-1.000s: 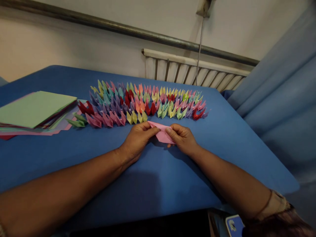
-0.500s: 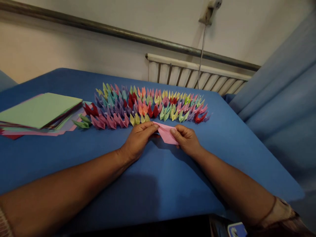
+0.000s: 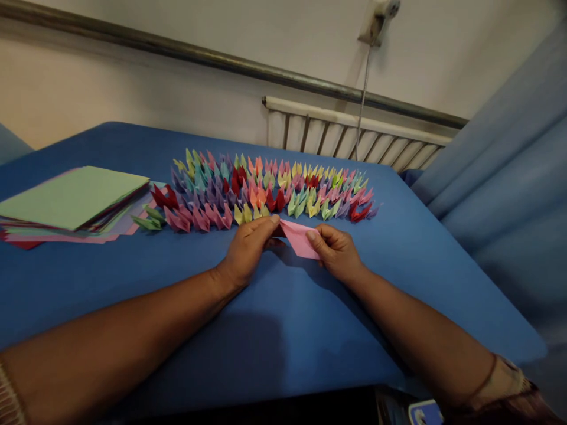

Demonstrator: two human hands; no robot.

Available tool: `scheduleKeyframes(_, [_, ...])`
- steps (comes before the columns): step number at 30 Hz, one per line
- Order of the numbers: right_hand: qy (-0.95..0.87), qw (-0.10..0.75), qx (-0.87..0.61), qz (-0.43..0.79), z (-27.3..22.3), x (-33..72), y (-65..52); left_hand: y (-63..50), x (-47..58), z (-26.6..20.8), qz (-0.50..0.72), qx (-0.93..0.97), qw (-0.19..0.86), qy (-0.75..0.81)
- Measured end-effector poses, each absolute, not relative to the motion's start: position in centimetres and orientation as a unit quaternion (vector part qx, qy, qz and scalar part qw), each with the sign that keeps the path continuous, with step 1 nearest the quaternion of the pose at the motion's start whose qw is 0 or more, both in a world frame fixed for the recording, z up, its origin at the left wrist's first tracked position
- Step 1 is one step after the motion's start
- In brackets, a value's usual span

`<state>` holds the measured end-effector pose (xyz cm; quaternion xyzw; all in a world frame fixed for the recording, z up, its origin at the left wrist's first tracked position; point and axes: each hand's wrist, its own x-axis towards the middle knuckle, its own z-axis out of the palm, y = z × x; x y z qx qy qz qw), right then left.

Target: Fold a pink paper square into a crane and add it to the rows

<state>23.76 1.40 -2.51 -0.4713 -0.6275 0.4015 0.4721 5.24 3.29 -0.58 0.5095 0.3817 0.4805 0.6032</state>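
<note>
A pink folded paper (image 3: 297, 237) is held a little above the blue table between my two hands. My left hand (image 3: 248, 248) is closed on its left tip, thumb on top, the other fingers partly hidden behind. With thumb and fingers my right hand (image 3: 334, 251) pinches the paper's wider right end. Just beyond the hands stand rows of several small origami cranes (image 3: 266, 186) in many colours. One green crane (image 3: 149, 219) sits at the near left end of the rows.
At the left lies a stack of coloured paper sheets (image 3: 75, 198) on the blue table (image 3: 212, 336). Behind are a radiator (image 3: 345, 124), a long pipe (image 3: 199, 56) and a wall socket (image 3: 376, 23) with a cable. A blue curtain (image 3: 509, 195) hangs along the right side.
My left thumb has shifted slightly on the left tip of the pink paper and lies straighter. My right hand keeps its pinch, almost unmoved.
</note>
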Motion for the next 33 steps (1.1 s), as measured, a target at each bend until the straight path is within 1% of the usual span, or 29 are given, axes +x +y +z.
scheduleKeyframes(4, [-0.647,0.469,-0.458,0.388,-2.5,23.7,1.3,2.9,5.4,0.1,0.457,0.569,0.518,0.446])
scheduleKeyframes(6, [-0.657,0.465,-0.453,0.383,-2.5,23.8,1.2,2.7,5.5,0.2,0.458,0.573,0.5,0.46])
scheduleKeyframes(18, [-0.643,0.451,-0.438,0.437,-2.1,23.6,0.8,3.1,5.4,-0.7,0.501,0.526,0.556,0.404])
scheduleKeyframes(25, [-0.661,0.456,-0.449,0.392,-2.6,23.6,1.0,2.4,6.0,-0.7,0.479,0.475,0.638,0.372])
scheduleKeyframes(30, [-0.682,0.438,-0.449,0.377,-2.7,23.4,0.8,2.0,6.3,-0.4,0.484,0.48,0.614,0.398])
scheduleKeyframes(33, [-0.684,0.462,-0.425,0.371,-2.6,23.5,0.7,2.3,6.3,-0.5,0.493,0.495,0.595,0.397])
